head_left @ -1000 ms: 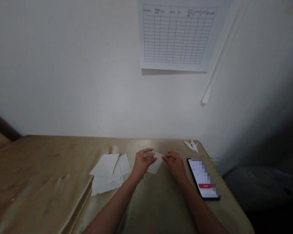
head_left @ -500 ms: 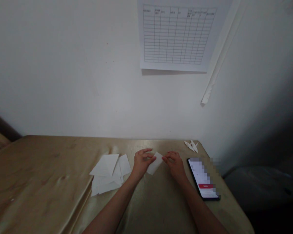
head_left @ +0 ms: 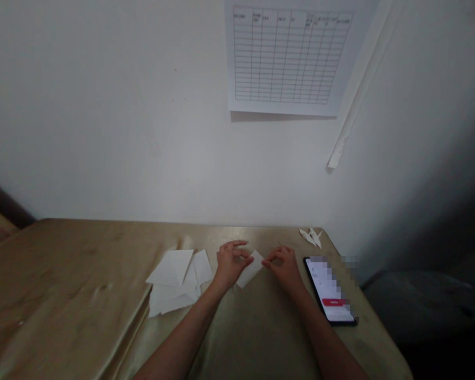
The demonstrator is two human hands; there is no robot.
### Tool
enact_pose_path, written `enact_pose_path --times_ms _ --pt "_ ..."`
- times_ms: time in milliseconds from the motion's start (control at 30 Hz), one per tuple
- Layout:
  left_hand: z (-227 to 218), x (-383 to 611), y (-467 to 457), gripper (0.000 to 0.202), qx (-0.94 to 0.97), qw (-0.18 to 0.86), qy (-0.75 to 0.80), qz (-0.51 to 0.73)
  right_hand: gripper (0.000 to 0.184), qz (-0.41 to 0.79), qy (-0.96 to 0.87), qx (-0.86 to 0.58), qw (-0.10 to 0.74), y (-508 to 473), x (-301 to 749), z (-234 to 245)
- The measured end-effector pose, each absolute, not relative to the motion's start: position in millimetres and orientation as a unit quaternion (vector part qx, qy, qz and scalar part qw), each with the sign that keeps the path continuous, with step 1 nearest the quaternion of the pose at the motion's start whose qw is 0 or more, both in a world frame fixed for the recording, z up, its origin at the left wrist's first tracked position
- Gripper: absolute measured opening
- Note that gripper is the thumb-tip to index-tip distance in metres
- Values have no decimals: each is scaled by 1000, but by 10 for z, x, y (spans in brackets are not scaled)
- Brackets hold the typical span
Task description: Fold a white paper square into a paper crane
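Observation:
A small folded piece of white paper [head_left: 249,272] is held between my two hands, just above or on the table. My left hand [head_left: 231,262] pinches its upper left edge between thumb and forefinger, the other fingers stretched out over it. On the other side, my right hand [head_left: 283,265] pinches the paper's right corner with thumb and fingertips. To the left of my left forearm lies a loose pile of white paper sheets [head_left: 174,279], some overlapping at angles.
The table [head_left: 83,274] has a wrinkled tan cover and meets a white wall. A phone [head_left: 328,295] with a lit screen lies right of my right forearm. Folded white paper shapes [head_left: 311,237] lie at the back right corner. A printed chart [head_left: 285,58] hangs on the wall.
The paper has tilted and shifted slightly downward in my fingers and looks narrower. My right fingertips have moved a little to the left and down along its edge.

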State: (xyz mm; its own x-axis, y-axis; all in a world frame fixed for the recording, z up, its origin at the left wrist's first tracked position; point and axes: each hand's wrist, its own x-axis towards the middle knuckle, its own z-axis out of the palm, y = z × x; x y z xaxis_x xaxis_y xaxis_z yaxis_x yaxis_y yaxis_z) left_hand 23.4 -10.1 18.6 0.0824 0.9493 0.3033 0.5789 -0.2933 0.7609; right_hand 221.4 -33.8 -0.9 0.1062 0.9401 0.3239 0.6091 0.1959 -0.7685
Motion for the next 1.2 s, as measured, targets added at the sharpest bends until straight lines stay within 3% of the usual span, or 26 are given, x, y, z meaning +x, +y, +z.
enact_pose_path --times_ms 367,700,933,1200 --pt "145 267 -147 9 747 130 575 307 7 96 -704 -630 315 -401 2094 -15" --pt "27 352 -89 8 769 114 560 285 6 76 -714 -649 250 -437 2095 31" --pt "38 366 -109 9 781 121 545 279 30 57 -700 -665 253 -424 2118 -37" --pt "7 339 -112 9 775 120 551 286 31 57 -690 -673 260 -419 2121 -11"
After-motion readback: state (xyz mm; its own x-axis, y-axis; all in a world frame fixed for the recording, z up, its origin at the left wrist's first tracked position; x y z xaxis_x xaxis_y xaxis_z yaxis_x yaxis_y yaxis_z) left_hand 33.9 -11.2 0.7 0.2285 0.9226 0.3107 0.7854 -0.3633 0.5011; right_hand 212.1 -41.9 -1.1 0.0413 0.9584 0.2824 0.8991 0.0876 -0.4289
